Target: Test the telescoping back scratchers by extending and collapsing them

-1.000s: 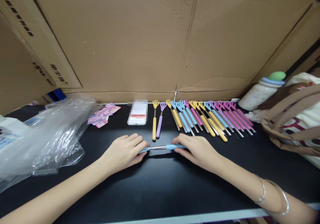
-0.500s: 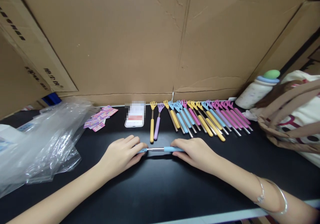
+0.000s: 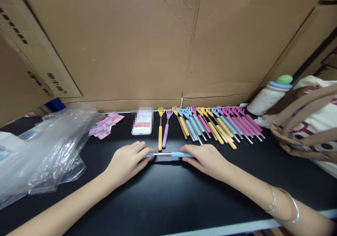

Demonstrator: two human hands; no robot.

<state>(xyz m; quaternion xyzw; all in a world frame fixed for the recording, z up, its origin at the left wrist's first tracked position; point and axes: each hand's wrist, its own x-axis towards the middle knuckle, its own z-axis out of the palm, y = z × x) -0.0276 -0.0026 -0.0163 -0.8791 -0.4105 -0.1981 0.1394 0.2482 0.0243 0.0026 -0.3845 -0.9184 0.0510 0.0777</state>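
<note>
Clear plastic bags [image 3: 60, 148] well left of phone [image 3: 142, 131]; pink-purple cards [image 3: 105, 124] just left. Left hand [image 3: 129, 160] on phone's near side, gripping head end of blue scratcher [image 3: 163, 154]. Scratcher lies crosswise, nearer than phone and right. Yellow scratcher [image 3: 160, 137], purple scratcher [image 3: 165, 136] right of phone. Right hand [image 3: 206, 160], nearer and right of phone, grips blue handle. Scratcher row [image 3: 216, 132] farther right of phone.
</note>
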